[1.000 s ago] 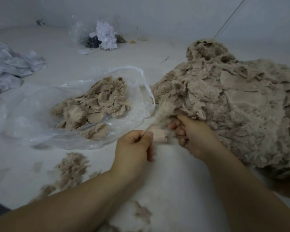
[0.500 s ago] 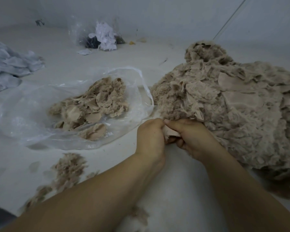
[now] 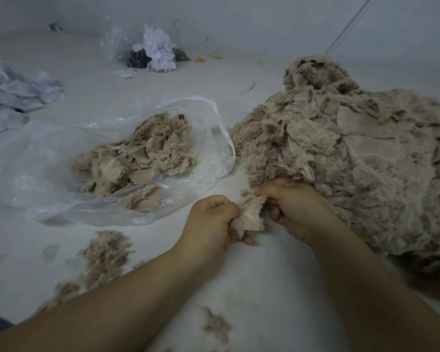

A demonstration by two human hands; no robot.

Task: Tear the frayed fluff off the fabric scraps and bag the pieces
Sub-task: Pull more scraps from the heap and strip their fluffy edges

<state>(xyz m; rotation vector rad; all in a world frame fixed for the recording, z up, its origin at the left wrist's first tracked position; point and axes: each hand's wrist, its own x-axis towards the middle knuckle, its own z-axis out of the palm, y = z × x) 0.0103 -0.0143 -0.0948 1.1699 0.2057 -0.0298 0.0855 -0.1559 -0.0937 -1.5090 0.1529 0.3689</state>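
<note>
Since half a second ago your hands have drawn slightly apart, exposing the beige scrap (image 3: 249,217) between them, so a tear looks underway. Far left lies grey cloth (image 3: 13,97); next, the clear plastic bag (image 3: 48,158), mouth open, holds cleaned pieces (image 3: 142,158). Torn fluff (image 3: 104,252) litters the table (image 3: 264,288) below it. Your left hand (image 3: 208,224) and right hand (image 3: 295,207) both pinch the scrap. Rightward, the big unsorted pile (image 3: 353,158) crowds your right hand.
</note>
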